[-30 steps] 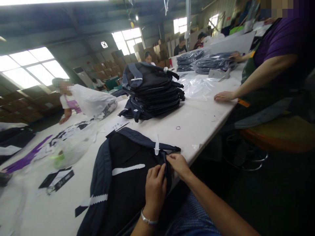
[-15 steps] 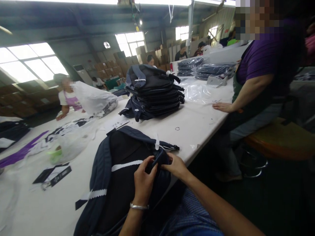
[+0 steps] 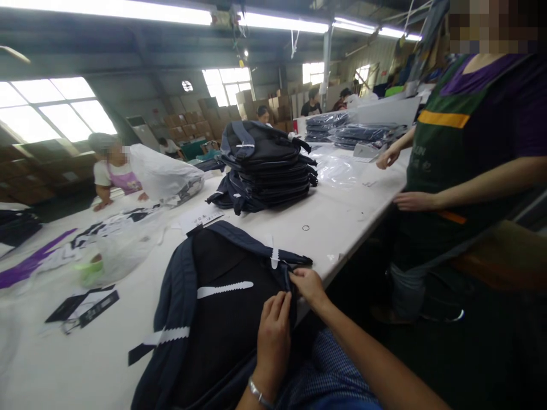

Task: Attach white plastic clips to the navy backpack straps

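View along a long white desk [image 3: 342,210] in a workshop. A dark backpack [image 3: 213,319] lies flat at the near end, in front of the seated person, with its right rim at the desk's edge. White strips [image 3: 225,289] are wrapped on its straps.

Right hand [image 3: 308,285]: fingertips pinched together on a dark fold at the backpack's upper right corner, just below a strip. Left hand [image 3: 273,327]: fingers close together and laid over the same rim, touching the fabric. The thumb is hidden, so a true grip cannot be told.

Farther along the desk stands a pile [image 3: 267,168] of like backpacks, flat and stacked. Beyond it lie flat packs in clear film [image 3: 354,131], with a loose clear bag [image 3: 339,168] between the two. Judged from this layout, many pieces have passed the near station. The piece under the hands is unbagged and apart from the pile.

A small ring [image 3: 305,228] lies on the bare desk between backpack and pile. Black tags [image 3: 85,307] lie to the left. A co-worker in a green apron [image 3: 444,154] stands at the right, one hand [image 3: 410,200] on the desk's edge. A second person [image 3: 115,173] works across the desk.
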{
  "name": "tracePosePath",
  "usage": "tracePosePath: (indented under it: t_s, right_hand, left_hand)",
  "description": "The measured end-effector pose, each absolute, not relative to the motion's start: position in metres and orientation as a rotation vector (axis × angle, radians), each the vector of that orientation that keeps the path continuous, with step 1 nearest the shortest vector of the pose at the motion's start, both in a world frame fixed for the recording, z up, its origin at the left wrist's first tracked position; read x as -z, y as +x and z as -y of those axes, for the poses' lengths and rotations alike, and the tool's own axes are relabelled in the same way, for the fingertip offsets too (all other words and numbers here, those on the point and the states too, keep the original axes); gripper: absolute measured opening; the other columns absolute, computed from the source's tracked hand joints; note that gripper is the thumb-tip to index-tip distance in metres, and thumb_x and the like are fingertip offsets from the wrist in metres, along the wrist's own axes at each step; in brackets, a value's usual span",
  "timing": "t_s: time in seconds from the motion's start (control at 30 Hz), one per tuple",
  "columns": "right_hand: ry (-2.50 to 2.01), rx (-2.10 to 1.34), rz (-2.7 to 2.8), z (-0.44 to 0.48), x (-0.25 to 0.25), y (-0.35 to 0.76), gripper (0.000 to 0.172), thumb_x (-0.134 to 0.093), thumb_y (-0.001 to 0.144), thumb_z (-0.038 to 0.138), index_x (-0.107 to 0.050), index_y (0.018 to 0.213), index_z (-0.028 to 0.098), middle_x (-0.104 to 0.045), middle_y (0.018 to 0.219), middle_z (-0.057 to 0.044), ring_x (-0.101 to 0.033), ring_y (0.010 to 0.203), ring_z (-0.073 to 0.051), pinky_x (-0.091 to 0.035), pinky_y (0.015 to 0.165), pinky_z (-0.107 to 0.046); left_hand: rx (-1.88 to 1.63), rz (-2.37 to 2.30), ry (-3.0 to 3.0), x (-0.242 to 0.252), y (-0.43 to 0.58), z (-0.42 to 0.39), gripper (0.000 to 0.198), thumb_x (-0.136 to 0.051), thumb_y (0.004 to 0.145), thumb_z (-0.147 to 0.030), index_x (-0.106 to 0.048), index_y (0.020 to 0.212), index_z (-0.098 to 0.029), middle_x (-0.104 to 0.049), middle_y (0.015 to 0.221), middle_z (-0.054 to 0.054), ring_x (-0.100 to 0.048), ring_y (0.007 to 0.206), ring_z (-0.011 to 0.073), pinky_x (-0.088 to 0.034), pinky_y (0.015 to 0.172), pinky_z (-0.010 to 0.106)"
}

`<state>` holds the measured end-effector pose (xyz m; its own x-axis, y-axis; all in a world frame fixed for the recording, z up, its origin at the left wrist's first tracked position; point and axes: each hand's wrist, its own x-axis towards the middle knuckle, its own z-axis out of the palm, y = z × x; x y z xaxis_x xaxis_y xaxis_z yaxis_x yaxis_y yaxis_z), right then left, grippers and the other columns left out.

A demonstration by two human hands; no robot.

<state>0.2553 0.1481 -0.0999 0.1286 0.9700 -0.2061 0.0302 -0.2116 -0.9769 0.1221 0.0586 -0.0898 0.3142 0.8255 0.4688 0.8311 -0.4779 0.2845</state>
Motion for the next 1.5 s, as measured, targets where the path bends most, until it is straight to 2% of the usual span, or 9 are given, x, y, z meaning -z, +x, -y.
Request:
tracePosePath:
  t_s: [0.13, 0.27, 0.33, 0.47, 0.6, 0.87, 1.13, 1.3, 1.5]
  right_hand:
    - [-1.456, -1.143, 1.011, -0.151, 0.097, 0.266, 0.031, -0.048, 0.079, 0.043, -0.06, 0.071, 0.016, -0.061, 0.055, -0.001, -0.057, 0.044, -0.015, -0.046, 0.042, -0.024]
    - [-1.377, -0.907, 1.077, -0.135, 0.065, 0.273, 0.032, -0.036, 0.089, 0.038, -0.059, 0.098, 0.017, -0.07, 0.093, -0.008, -0.068, 0.081, -0.018, -0.056, 0.076, -0.032]
    - [-1.283, -0.654, 1.361, -0.117, 0.051, 0.27, 0.034, -0.036, 0.093, 0.037, -0.057, 0.114, 0.02, -0.066, 0.112, -0.009, -0.063, 0.103, -0.02, -0.049, 0.094, -0.037]
    - [-1.034, -0.178, 2.216, -0.086, 0.062, 0.264, 0.052, -0.045, 0.092, 0.04, -0.036, 0.141, 0.022, -0.04, 0.145, -0.01, -0.032, 0.137, -0.025, -0.028, 0.113, -0.049]
    - [-1.041, -0.023, 2.535, -0.072, 0.088, 0.272, 0.061, -0.046, 0.093, 0.039, -0.024, 0.146, 0.018, -0.028, 0.151, -0.011, -0.024, 0.14, -0.026, -0.033, 0.11, -0.051]
    - [-0.529, -0.022, 2.724, -0.074, 0.048, 0.201, 0.068, -0.062, 0.084, 0.034, -0.031, 0.143, 0.02, -0.038, 0.147, -0.009, -0.03, 0.137, -0.028, -0.034, 0.111, -0.049]
    - [-0.459, -0.106, 2.787, -0.118, 0.025, 0.16, 0.032, -0.056, 0.089, 0.025, -0.058, 0.12, 0.018, -0.068, 0.112, -0.009, -0.067, 0.096, -0.02, -0.054, 0.08, -0.029]
    - [-0.511, -0.083, 2.86, -0.133, -0.036, 0.14, 0.029, -0.049, 0.092, 0.039, -0.061, 0.113, 0.022, -0.072, 0.103, -0.005, -0.069, 0.087, -0.021, -0.048, 0.069, -0.025]
    - [-0.422, -0.025, 3.033, -0.154, -0.069, 0.115, 0.029, -0.048, 0.092, 0.042, -0.065, 0.104, 0.022, -0.073, 0.089, -0.006, -0.068, 0.078, -0.021, -0.04, 0.061, -0.024]
  left_hand:
    - [0.857, 1.577, -2.593, 0.087, 0.12, -0.054, 0.057, -0.041, 0.08, 0.004, -0.048, 0.133, -0.019, -0.057, 0.131, 0.006, -0.051, 0.119, 0.0237, -0.048, 0.101, 0.044]
    - [1.066, 1.543, -2.704, 0.056, 0.102, -0.047, 0.045, -0.042, 0.085, -0.003, -0.057, 0.122, -0.024, -0.059, 0.13, 0.003, -0.054, 0.119, 0.0187, -0.048, 0.103, 0.04]
    - [1.146, 1.632, -2.602, 0.044, 0.087, -0.039, 0.039, -0.043, 0.089, -0.011, -0.055, 0.124, -0.025, -0.056, 0.133, 0.004, -0.054, 0.12, 0.0176, -0.049, 0.101, 0.037]
    - [0.839, 1.665, -2.381, 0.053, 0.063, -0.019, 0.054, -0.051, 0.089, -0.027, -0.036, 0.14, -0.021, -0.04, 0.146, 0.01, -0.036, 0.134, 0.0303, -0.037, 0.106, 0.058]
    - [0.721, 1.636, -2.433, 0.071, 0.062, 0.002, 0.055, -0.053, 0.089, -0.028, -0.036, 0.14, -0.017, -0.04, 0.146, 0.012, -0.036, 0.134, 0.0304, -0.038, 0.105, 0.057]
    - [1.393, 2.029, -2.119, 0.072, 0.024, 0.089, 0.025, -0.052, 0.088, -0.016, -0.064, 0.108, -0.025, -0.07, 0.105, 0.003, -0.065, 0.098, 0.0154, -0.055, 0.087, 0.029]
    - [1.278, 2.092, -1.745, 0.068, -0.004, 0.098, 0.021, -0.054, 0.088, -0.017, -0.064, 0.105, -0.022, -0.069, 0.105, 0.006, -0.065, 0.098, 0.0184, -0.056, 0.087, 0.033]
    - [0.841, 1.55, -2.287, 0.042, 0.009, 0.049, 0.038, -0.054, 0.089, -0.026, -0.053, 0.127, -0.02, -0.06, 0.128, 0.007, -0.052, 0.122, 0.0235, -0.044, 0.104, 0.045]
    - [0.468, 1.701, -2.345, 0.055, -0.003, 0.005, 0.076, -0.059, 0.083, -0.046, -0.022, 0.146, -0.024, -0.032, 0.15, 0.008, -0.03, 0.137, 0.028, -0.03, 0.11, 0.057]
